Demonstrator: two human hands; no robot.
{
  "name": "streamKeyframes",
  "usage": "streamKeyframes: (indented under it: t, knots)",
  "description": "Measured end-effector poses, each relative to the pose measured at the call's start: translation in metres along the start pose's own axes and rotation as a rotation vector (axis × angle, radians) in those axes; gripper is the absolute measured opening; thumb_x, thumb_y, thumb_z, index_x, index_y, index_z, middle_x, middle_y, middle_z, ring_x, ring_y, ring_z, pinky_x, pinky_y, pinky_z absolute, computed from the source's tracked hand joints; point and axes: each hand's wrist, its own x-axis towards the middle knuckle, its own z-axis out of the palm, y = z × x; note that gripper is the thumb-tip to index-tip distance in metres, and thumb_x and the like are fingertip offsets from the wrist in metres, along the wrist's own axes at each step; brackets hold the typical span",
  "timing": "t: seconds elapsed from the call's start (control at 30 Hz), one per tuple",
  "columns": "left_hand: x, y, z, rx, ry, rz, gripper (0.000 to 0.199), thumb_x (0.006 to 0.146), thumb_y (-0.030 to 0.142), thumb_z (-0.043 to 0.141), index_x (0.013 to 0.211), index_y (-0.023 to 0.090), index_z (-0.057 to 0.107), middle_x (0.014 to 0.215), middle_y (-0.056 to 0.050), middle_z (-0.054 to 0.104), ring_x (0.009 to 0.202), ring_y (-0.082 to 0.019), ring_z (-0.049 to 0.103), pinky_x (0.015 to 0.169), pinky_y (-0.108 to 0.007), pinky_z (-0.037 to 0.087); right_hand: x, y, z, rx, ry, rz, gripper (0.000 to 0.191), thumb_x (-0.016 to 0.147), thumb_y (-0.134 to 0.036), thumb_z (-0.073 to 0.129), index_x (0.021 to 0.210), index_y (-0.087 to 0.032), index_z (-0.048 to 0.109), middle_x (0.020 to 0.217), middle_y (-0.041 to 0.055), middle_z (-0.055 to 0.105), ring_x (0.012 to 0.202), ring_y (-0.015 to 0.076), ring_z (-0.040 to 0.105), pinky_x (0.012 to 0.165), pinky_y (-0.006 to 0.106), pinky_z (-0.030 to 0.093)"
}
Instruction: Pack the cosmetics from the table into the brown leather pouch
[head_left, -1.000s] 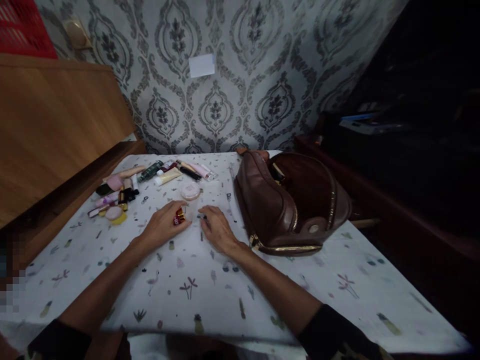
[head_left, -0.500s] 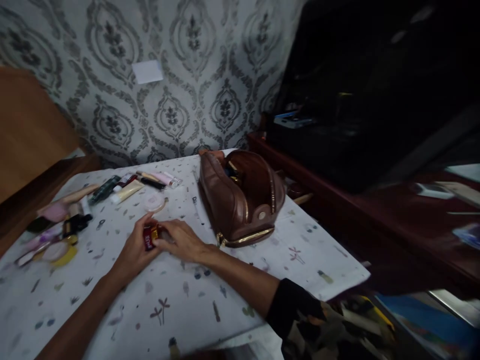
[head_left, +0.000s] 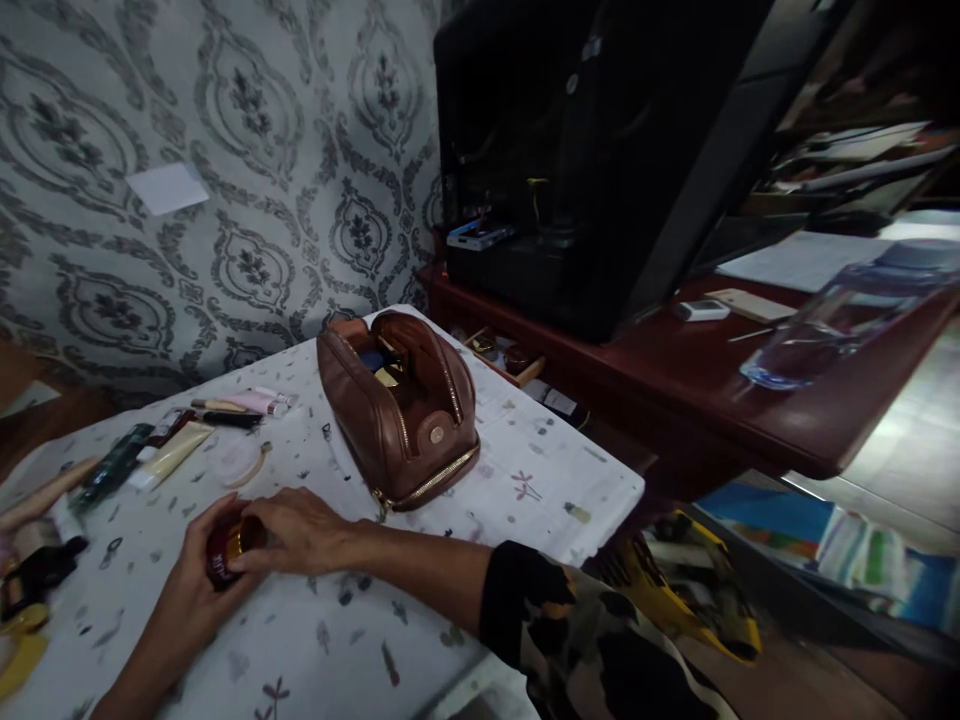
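The person's left hand (head_left: 187,585) grips a dark red jar (head_left: 218,562) in front and to the left of the brown bag (head_left: 367,420) — the right hand (head_left: 304,530) closes thumb and fingers on its gold-coloured end. Left of the bag lie a round pale case (head_left: 236,460) and a cream tube (head_left: 178,455) — the bag itself gapes open.

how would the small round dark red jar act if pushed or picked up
The small round dark red jar would likely roll if laid sideways, given its curved wall. It's probably stiff, since it shows no denting in the left hand. Its shiny gold band might feel slippery.
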Motion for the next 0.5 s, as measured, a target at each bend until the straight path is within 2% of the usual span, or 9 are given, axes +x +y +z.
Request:
streamKeyframes:
  t: [0.1, 0.3, 0.5]
  knots:
    - [0.000, 0.002, -0.001, 0.011, -0.003, 0.014, 0.071, 0.079, 0.056, 0.067, 0.137, 0.025, 0.041, 0.136, -0.015, 0.056, 0.122, -0.034, 0.060, 0.104, -0.057, 0.050, 0.000, -0.001, -0.001, 0.012, -0.002, 0.008, 0.057, 0.090, -0.059, 0.061, 0.123, -0.013, 0.059, 0.108, 0.0116, 0.072, 0.098, 0.0279, 0.067, 0.081, 0.034, 0.049]
    - [0.002, 0.004, 0.000, 0.066, -0.017, 0.066, 0.068, 0.083, 0.052, 0.065, 0.138, 0.022, 0.041, 0.136, -0.015, 0.056, 0.120, -0.033, 0.062, 0.101, -0.052, 0.053, -0.002, -0.001, 0.000, 0.075, 0.077, 0.001, 0.049, 0.086, -0.048, 0.071, 0.120, -0.014, 0.061, 0.108, 0.0105, 0.071, 0.101, 0.0270, 0.065, 0.086, 0.035, 0.048]
    - [0.003, 0.017, 0.001, 0.076, -0.037, 0.107, 0.062, 0.086, 0.044, 0.062, 0.139, 0.020, 0.039, 0.137, -0.016, 0.052, 0.127, -0.030, 0.056, 0.108, -0.050, 0.046, -0.004, -0.003, 0.002, 0.161, 0.129, 0.045, 0.040, 0.086, -0.036, 0.072, 0.119, -0.014, 0.063, 0.111, 0.0115, 0.070, 0.105, 0.0249, 0.063, 0.092, 0.036, 0.047]
